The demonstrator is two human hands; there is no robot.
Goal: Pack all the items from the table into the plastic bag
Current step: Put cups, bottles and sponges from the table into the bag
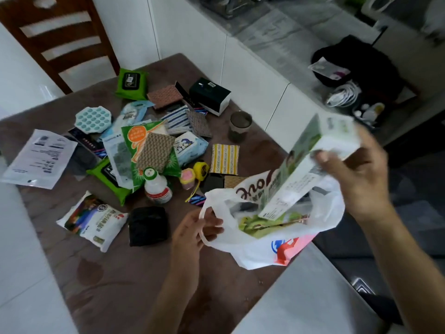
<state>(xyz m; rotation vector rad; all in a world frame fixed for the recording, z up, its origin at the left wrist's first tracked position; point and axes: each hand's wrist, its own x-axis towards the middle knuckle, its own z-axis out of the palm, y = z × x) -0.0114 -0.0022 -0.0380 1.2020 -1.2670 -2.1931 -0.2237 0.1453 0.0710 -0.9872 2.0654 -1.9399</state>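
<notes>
At the near right edge of the brown worktop (pixel 115 285), we hold the white plastic bag (pixel 260 249) open, our left hand (pixel 192 233) closed on one handle loop. Our right hand (pixel 354 174) grips a tall green-and-white carton (pixel 301 169), its lower end already inside the bag's mouth. Most items lie in a heap further left. The carton's corner could snag or tear the thin film, we judge, or the bag could slide off the edge.
</notes>
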